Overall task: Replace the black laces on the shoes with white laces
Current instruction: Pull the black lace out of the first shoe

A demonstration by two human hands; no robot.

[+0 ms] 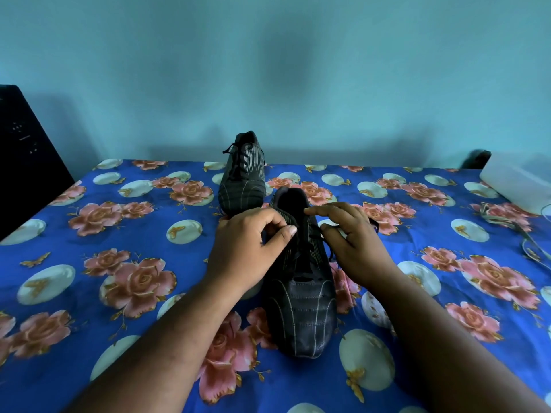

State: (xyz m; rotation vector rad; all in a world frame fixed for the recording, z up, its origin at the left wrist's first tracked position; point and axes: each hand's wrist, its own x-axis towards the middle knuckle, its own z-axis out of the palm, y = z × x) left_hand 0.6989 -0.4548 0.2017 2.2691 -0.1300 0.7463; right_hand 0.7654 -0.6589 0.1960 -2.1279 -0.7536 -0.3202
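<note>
While the near black leather shoe with thin pale stripes [299,293] lies toe toward the camera on the blue floral-print cloth [119,239], the left hand [247,248] pinches its black lace [310,234] at the upper eyelets between thumb and forefinger. The right hand [348,239] has a lace loop round its curled fingers. A second matching shoe [243,174], laced black, stands just behind. White laces [512,222] lie well apart at right.
</note>
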